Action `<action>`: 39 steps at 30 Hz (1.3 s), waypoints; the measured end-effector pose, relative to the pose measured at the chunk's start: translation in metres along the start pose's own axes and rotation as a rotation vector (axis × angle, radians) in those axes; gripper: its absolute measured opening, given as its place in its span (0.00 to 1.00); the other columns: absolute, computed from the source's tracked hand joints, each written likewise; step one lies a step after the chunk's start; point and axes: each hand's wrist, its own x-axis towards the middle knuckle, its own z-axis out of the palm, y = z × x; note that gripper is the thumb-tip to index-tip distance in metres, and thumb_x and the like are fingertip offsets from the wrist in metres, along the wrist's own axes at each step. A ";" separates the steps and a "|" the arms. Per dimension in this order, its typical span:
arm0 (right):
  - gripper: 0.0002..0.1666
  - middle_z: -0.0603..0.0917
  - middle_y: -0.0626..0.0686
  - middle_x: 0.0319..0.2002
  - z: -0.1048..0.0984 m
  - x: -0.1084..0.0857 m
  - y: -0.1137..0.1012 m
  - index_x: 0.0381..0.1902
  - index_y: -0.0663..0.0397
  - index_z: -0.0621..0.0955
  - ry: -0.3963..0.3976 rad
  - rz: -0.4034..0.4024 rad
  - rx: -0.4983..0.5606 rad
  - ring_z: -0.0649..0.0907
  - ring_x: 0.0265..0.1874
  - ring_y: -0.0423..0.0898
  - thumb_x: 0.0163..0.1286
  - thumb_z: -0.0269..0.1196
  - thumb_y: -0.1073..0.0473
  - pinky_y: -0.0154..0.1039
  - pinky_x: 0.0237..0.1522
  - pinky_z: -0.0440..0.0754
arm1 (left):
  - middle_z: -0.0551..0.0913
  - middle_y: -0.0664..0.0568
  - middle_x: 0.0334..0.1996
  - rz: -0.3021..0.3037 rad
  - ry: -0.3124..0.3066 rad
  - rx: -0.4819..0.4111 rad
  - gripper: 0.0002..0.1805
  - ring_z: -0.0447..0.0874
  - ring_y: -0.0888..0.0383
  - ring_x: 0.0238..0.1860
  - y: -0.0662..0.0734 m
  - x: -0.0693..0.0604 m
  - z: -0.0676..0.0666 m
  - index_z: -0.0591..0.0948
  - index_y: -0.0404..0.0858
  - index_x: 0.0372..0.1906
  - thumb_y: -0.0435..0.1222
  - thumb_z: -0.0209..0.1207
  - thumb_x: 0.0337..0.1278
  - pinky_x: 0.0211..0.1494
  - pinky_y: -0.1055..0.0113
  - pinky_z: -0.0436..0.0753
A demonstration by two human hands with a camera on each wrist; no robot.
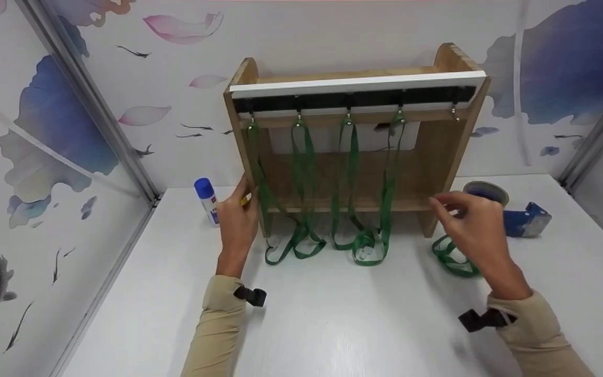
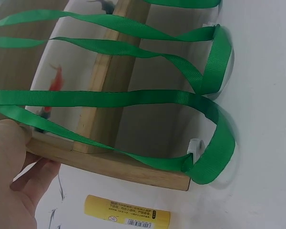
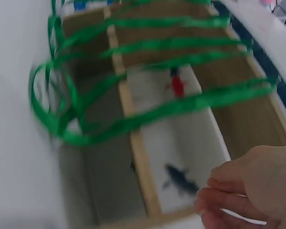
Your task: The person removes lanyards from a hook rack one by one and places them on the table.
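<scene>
A wooden rack [image 1: 343,204] has a black hook strip [image 1: 375,98] across its top front. Several green lanyards [image 1: 354,146] hang from the hooks, their loops reaching the table; the rightmost hook [image 1: 454,111] is bare. My left hand [image 1: 237,222] grips the rack's left side panel [image 2: 128,167], fingers behind its edge in the left wrist view. Beside the right side panel, my right hand [image 1: 471,228] is raised with loosely bent fingers and nothing visible in them. Another green lanyard [image 1: 456,269] lies on the table below that hand.
Left of the rack stands a glue stick [image 1: 207,201] with a blue cap; a yellow tube [image 2: 126,212] shows in the left wrist view. A tape roll [image 1: 490,192] and a blue tape dispenser [image 1: 526,222] sit at the right. A patterned wall [image 1: 176,146] rises behind the rack.
</scene>
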 end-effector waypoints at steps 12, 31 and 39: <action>0.26 0.94 0.63 0.46 0.083 0.012 -0.054 0.57 0.62 0.90 0.255 0.037 0.065 0.93 0.43 0.61 0.72 0.75 0.46 0.58 0.48 0.94 | 0.92 0.45 0.57 -0.004 -0.003 -0.009 0.27 0.90 0.43 0.62 0.000 -0.001 0.000 0.78 0.43 0.77 0.37 0.64 0.78 0.56 0.56 0.93; 0.14 0.96 0.57 0.40 0.056 0.025 -0.061 0.52 0.56 0.93 0.442 -0.199 0.412 0.95 0.37 0.40 0.71 0.72 0.69 0.21 0.43 0.86 | 0.92 0.46 0.57 -0.007 -0.011 -0.017 0.27 0.91 0.45 0.63 -0.002 0.000 -0.002 0.78 0.45 0.77 0.39 0.64 0.78 0.56 0.56 0.93; 0.20 0.96 0.54 0.44 0.025 0.027 -0.061 0.53 0.51 0.93 0.178 -0.321 0.408 0.86 0.28 0.24 0.73 0.65 0.74 0.15 0.32 0.79 | 0.92 0.45 0.58 -0.010 -0.006 -0.005 0.28 0.91 0.44 0.62 -0.002 0.000 -0.001 0.77 0.45 0.78 0.38 0.65 0.77 0.57 0.54 0.93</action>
